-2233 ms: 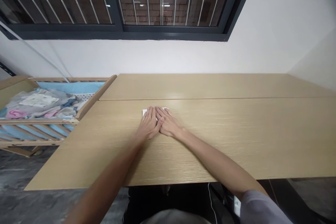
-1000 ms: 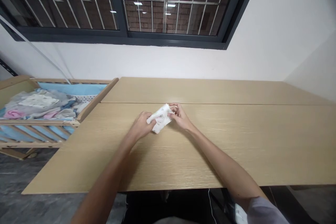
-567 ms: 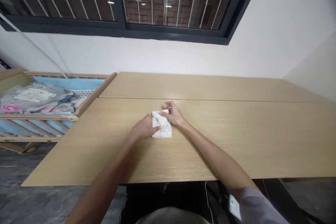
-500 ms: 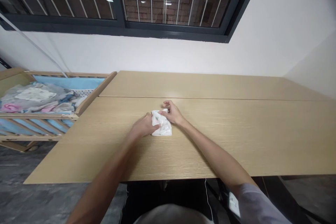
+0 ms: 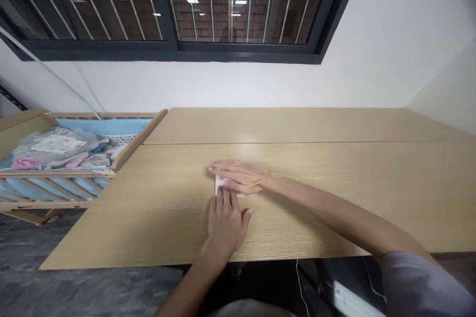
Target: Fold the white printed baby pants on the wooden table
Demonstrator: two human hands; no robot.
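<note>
A small folded white cloth (image 5: 218, 183) lies on the wooden table (image 5: 334, 183), mostly hidden under my hands. My right hand (image 5: 240, 176) rests flat across the top of it, fingers stretched out to the left and a little blurred. Just nearer to me, my left hand (image 5: 226, 220) lies palm down with its fingers extended and thumb spread. Its fingertips touch the cloth's near left part, close to my right thumb. Neither hand is gripping anything.
A wooden crib (image 5: 141, 141) with blue lining stands left of the table, holding a heap of clothes (image 5: 59, 146). Behind the table is a white wall with a dark-framed barred window (image 5: 238, 54). A white object (image 5: 353, 302) sits below the table's front edge at right.
Both hands have let go of the cloth's edges and flattened out. The right now covers the cloth; the left has shifted to its near side. The view has tilted up slightly.
</note>
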